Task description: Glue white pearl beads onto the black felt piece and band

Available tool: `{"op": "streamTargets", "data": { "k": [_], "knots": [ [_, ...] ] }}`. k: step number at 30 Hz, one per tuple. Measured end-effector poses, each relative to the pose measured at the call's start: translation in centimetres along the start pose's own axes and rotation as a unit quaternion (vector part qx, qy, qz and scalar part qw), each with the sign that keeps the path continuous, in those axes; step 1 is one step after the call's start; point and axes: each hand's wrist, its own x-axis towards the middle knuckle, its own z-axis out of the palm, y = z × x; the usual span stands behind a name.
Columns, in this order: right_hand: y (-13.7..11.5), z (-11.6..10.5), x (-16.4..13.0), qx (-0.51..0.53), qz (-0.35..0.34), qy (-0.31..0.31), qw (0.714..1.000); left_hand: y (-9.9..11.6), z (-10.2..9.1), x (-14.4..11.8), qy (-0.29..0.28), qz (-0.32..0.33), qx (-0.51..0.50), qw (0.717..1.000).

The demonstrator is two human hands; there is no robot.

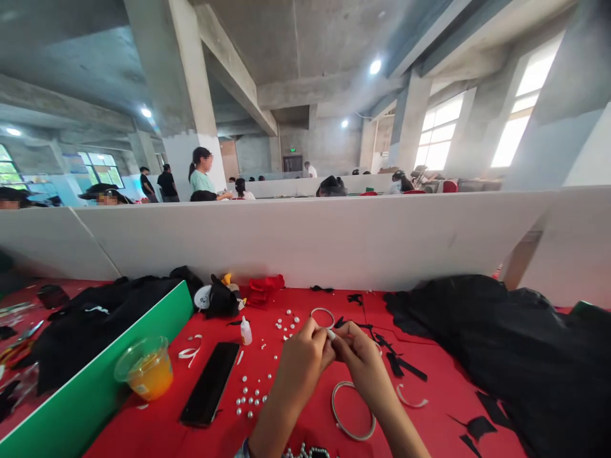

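Observation:
My left hand (304,353) and my right hand (358,350) meet over the red tabletop (214,445), fingers closed and pinched together. Between their fingertips shows a small white piece (331,334); the fingers cover the rest of it, so its kind is unclear. Just below the hands lies a pale ring-shaped bangle (334,413), and another ring (322,310) rests behind them. White pearl beads (251,401) are scattered left of my left forearm, with more beads (286,318) farther back. A strand of silvery beads (303,451) is partly cut off at the bottom edge.
A phone (210,385), a plastic cup of orange drink (147,372) and a small white bottle (245,331) stand left, beside a green divider (109,375). Black fabric (515,343) covers the right side. Black scraps (401,366) and an open curved band (411,397) lie nearer. A white partition (305,242) rises behind.

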Motion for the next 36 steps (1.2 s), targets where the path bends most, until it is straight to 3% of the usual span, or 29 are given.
{"op": "streamTargets", "data": {
  "k": [6, 14, 20, 26, 36],
  "knots": [
    [0.2, 0.2, -0.1, -0.033, -0.017, -0.013, 0.999, -0.1, 0.0, 0.2, -0.039, -0.022, 0.005, 0.999],
    [-0.5, 0.1, 0.1, -0.043, -0.017, -0.044, 0.998, -0.7, 0.7, 0.0, -0.018, -0.041, -0.038, 0.998],
    [-0.4, -0.5, 0.4, -0.026, 0.001, 0.006, 1.000, -0.6, 1.2, -0.1, -0.014, -0.042, -0.099, 0.994],
    [0.0, -0.4, 0.7, 0.046, 0.032, -0.077, 0.995, -0.1, 0.5, -0.1, -0.014, -0.042, -0.199, 0.979],
    [0.7, 0.6, 0.6, 0.011, -0.019, -0.031, 0.999, 0.3, 0.7, -0.1, -0.041, -0.065, -0.161, 0.984]
  ]
}}
